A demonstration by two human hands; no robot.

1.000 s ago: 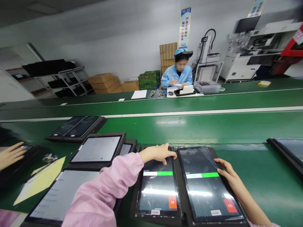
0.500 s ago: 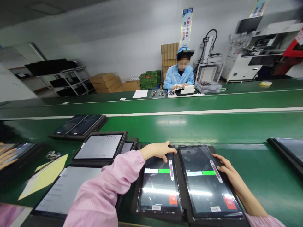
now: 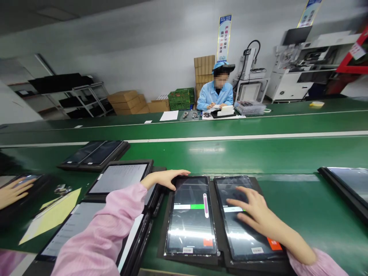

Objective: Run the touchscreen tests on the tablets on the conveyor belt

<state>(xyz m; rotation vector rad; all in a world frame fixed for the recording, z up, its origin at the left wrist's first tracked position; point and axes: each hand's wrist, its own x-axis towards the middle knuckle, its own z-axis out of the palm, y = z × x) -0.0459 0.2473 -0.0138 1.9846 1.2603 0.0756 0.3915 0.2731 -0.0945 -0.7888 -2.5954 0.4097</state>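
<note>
Two tablets in dark trays lie side by side before me, each lit with a white and green bar and a red square. My left hand (image 3: 168, 178) is at the upper left corner of the left tablet (image 3: 191, 226), thumb and fingers apart; whether it presses on the edge I cannot tell. Over the upper part of the right tablet (image 3: 244, 237) is my right hand (image 3: 255, 209), its fingers spread and holding nothing. It hides part of that screen's bar. A purple slider shows on the left tablet's screen.
Left of me are stacked tablets with pale screens (image 3: 122, 178), a yellow sheet (image 3: 51, 214) and another person's hand (image 3: 17, 191). Two dark tablets (image 3: 94, 152) lie farther back. Another tablet (image 3: 352, 188) is at right. A person in blue (image 3: 215, 94) sits across the green bench.
My left hand has moved left, from the left tablet's upper right to its upper left corner. My right hand has left the right tablet's right edge and moved over its screen.
</note>
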